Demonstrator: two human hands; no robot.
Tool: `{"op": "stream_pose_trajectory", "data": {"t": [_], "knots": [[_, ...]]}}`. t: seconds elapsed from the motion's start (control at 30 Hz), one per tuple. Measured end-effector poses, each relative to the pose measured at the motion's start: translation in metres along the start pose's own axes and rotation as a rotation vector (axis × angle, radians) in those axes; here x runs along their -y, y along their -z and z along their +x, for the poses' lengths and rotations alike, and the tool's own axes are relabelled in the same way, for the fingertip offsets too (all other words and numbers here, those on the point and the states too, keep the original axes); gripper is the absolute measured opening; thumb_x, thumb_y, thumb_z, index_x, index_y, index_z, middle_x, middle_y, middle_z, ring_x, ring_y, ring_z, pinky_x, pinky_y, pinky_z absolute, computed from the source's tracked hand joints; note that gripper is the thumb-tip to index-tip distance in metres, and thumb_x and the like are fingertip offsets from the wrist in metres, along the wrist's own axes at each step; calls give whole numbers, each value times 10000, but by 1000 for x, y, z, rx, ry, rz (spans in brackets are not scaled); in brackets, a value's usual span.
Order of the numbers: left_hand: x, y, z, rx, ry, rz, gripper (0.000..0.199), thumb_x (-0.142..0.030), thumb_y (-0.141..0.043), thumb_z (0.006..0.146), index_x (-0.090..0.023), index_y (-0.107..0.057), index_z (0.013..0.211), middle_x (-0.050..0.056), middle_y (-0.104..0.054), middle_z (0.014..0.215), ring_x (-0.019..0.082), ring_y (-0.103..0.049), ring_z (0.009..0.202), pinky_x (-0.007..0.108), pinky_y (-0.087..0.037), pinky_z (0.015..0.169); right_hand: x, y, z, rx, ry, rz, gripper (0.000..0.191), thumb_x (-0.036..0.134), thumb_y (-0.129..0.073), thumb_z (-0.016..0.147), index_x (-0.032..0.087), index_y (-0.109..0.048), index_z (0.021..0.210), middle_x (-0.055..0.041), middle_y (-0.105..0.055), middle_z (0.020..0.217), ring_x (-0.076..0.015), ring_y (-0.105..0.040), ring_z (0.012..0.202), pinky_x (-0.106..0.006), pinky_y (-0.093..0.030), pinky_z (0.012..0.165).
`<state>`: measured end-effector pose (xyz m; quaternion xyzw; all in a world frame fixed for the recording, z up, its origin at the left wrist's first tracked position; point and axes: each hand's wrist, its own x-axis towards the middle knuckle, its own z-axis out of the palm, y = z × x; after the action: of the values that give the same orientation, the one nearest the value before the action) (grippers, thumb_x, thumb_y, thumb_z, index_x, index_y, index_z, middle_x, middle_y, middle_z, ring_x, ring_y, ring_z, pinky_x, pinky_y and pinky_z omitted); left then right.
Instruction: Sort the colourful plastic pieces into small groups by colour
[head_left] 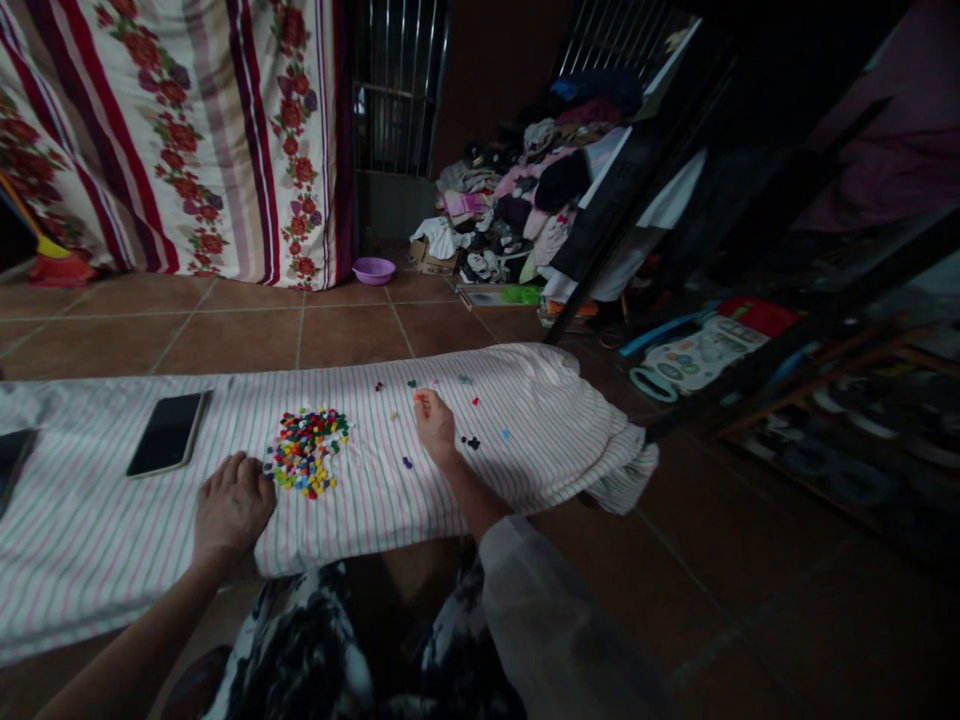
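Note:
My left hand (pixel 235 503) rests on the striped cloth (pixel 375 510), fingers together and curled on it, just left of a pile of small coloured pieces (pixel 309 450); whether anything is under the fingers is hidden. My right hand (pixel 435 425) is right of the pile, its fingertips pinched on a small orange piece (pixel 418 396). Around it lie small groups by colour: green (pixel 412 384), dark red (pixel 379 387), beige (pixel 394 416), purple (pixel 407 463), black (pixel 472 443), red (pixel 475 401), blue (pixel 505 434) and grey (pixel 465 379).
A dark-screened phone (pixel 169 433) lies on the cloth at the left, with another dark device (pixel 13 465) at the left edge. Beyond are a purple basin (pixel 373 270) on the tiled floor, a floral curtain (pixel 180 140) and a clothes heap (pixel 525 190).

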<state>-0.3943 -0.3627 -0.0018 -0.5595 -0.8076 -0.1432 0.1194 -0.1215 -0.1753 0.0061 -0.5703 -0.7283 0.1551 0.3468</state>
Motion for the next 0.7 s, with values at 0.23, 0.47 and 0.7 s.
{"op": "stream_pose_trajectory", "data": {"t": [0.23, 0.47, 0.7], "knots": [[-3, 6, 1, 26, -12, 34, 353, -285, -302, 915, -132, -586, 1060, 190, -599, 1264, 325, -570, 1184, 473, -458, 959, -78, 66, 22, -152, -99, -122, 310, 178, -412, 886, 156, -657, 1075, -127, -690, 1078, -199, -621, 1025, -298, -457, 927], [-3, 4, 1, 52, 7, 28, 371, -300, -310, 917, -124, -593, 1080, 205, -582, 1310, 348, -529, 1259, 494, -444, 996, -124, 96, 31, -151, -221, -239, 312, 193, -448, 886, 131, -678, 1087, -125, -710, 1022, -205, -631, 941, -288, -454, 855], [-1, 1, 2, 70, 16, 56, 405, -302, -273, 932, -121, -592, 1105, 187, -582, 1329, 332, -519, 1286, 478, -438, 1014, -136, 91, 43, -40, -237, -323, 276, 144, -469, 888, 161, -717, 1006, -83, -714, 960, -169, -623, 904, -238, -429, 798]]}}
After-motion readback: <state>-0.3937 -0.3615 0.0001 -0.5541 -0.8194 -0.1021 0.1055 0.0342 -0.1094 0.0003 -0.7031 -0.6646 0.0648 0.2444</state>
